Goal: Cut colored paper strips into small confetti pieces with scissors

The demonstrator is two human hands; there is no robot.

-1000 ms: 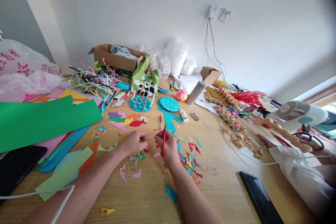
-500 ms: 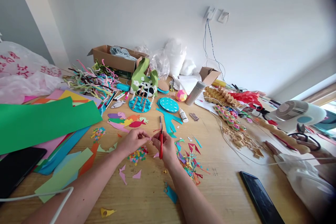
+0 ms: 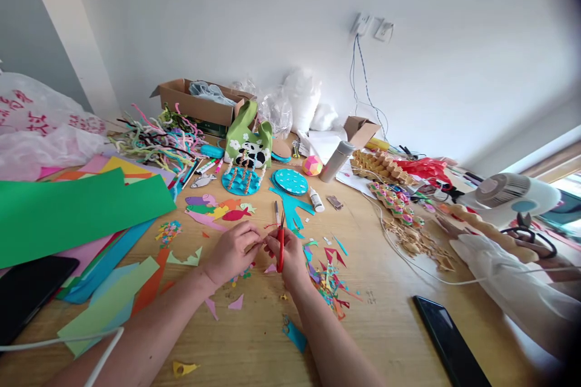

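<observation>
My left hand (image 3: 236, 251) is closed at the middle of the table, its fingertips pinched close to those of my right hand; whatever it pinches is too small to name. My right hand (image 3: 288, 254) holds red-handled scissors (image 3: 281, 248), blades pointing away from me. Small coloured paper dots (image 3: 241, 276) lie partly hidden under my left hand. Paper scraps (image 3: 331, 281) are heaped right of my right hand. Beyond the hands are paper fish (image 3: 220, 208), a pen (image 3: 276, 211) and blue cut paper (image 3: 293, 208).
Green paper sheets (image 3: 82, 205) and coloured paper are stacked at the left. A phone (image 3: 449, 338) lies at the right front. Further back stand a panda bag (image 3: 249, 145), a bottle (image 3: 336, 162) and a cardboard box (image 3: 195, 103). A fan (image 3: 512, 193) and another person's hand (image 3: 563, 269) are at the right.
My left hand has turned, its back more raised and its fingers more curled, covering more dots. The scissors have tilted slightly. At the right, the person's sleeve has shifted.
</observation>
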